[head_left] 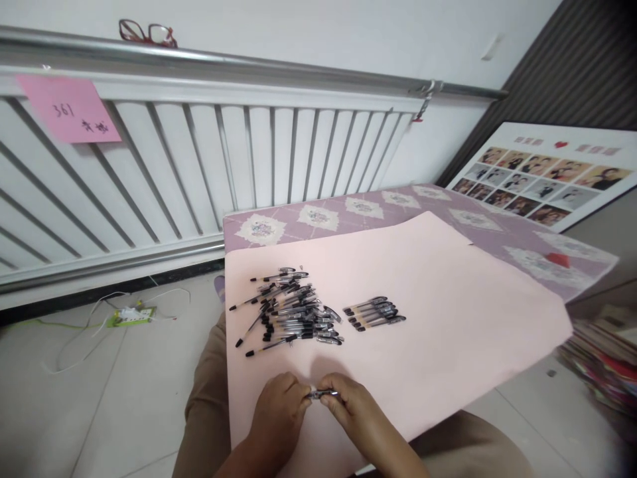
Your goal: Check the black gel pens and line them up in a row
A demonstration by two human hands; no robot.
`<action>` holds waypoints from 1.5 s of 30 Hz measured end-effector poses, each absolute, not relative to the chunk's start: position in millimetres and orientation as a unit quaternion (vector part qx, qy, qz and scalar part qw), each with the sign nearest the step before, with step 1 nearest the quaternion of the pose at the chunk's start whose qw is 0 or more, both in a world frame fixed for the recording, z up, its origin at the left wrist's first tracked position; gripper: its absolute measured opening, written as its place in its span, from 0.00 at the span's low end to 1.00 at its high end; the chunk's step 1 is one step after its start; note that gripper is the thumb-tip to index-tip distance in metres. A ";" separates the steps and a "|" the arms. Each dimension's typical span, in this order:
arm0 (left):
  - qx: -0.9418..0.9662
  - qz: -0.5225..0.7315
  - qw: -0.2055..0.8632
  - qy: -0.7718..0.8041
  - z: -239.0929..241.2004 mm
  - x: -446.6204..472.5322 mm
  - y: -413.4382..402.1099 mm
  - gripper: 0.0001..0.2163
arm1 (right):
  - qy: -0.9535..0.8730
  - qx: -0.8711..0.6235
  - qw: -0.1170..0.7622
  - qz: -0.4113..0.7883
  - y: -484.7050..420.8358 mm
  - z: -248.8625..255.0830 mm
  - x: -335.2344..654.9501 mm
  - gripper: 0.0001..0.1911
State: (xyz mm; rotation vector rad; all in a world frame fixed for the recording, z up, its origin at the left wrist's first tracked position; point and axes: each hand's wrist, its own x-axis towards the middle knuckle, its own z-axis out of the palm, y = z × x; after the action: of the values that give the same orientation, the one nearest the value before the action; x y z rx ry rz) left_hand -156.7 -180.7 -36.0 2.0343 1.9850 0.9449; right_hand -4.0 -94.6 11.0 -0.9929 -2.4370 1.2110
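Near the front edge of the pink sheet (438, 285), my left hand (279, 406) and my right hand (352, 402) meet with fingertips pinched on one pen (322, 394). It lies crosswise between them, and only a short silver and dark middle part shows; the fingers cover the rest. Beyond my left hand is a loose heap of pens (293, 312) with black caps and clear barrels, pointing different ways. A few small loose pieces lie around it. Right of the heap, several pens (375, 313) lie side by side in a neat slanted row.
The sheet covers a table with a purple flowered cloth (365, 207). Behind it stands a white radiator (259, 153) with a pipe on which glasses (148, 33) rest. A photo board (542, 176) leans at the right. A power strip (132, 316) with cables lies on the floor left.
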 end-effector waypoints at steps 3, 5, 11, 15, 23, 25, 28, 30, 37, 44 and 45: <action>0.688 0.320 0.050 0.649 -38.8 -155.0 -180.1 0.11 | -0.861 -0.332 0.120 0.366 -95.3 12.9 -3.1 0.06; 0.701 0.318 0.030 0.638 -40.1 -153.9 -179.3 0.12 | -0.888 -0.321 0.110 0.310 -96.4 12.2 -4.0 0.05; 0.703 0.347 -0.028 0.621 -49.4 -155.3 -179.3 0.12 | -0.940 -0.296 0.126 0.112 -102.0 -11.3 -9.6 0.06; 0.719 0.349 -0.056 0.599 -61.1 -160.8 -178.7 0.10 | -0.957 -0.255 0.136 0.014 -104.4 -30.9 -8.6 0.07; 0.726 0.343 -0.106 0.586 -65.9 -170.2 -177.5 0.12 | -0.921 -0.353 0.129 0.098 -53.8 1.8 47.4 0.03; 0.731 0.340 -0.092 0.585 -65.8 -170.1 -178.3 0.10 | -0.900 -0.396 0.141 0.118 -33.3 13.3 68.7 0.06; 0.732 0.346 -0.077 0.582 -65.2 -169.7 -177.9 0.08 | -0.880 -0.435 0.149 0.117 -7.2 15.8 93.4 0.09; 0.731 0.348 -0.070 0.582 -64.0 -169.7 -177.0 0.08 | -0.877 -0.439 0.163 0.107 6.6 8.6 103.1 0.09; 0.735 0.339 -0.049 0.586 -59.8 -169.1 -175.5 0.08 | -0.886 -0.410 0.214 0.045 36.0 -9.9 107.2 0.12; 0.737 0.334 -0.030 0.587 -63.1 -169.9 -175.6 0.07 | -0.885 -0.411 0.218 0.021 47.7 -7.4 101.8 0.10; 0.737 0.334 -0.027 0.587 -63.0 -170.1 -175.4 0.07 | -0.884 -0.411 0.221 0.027 49.4 -8.8 101.8 0.10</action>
State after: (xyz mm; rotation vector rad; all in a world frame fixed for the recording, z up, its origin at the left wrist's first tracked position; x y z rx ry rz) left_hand -170.1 -175.4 -63.0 2.3562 1.8766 1.0668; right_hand 101.8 49.4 -8.8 -1.1359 -2.4430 0.0749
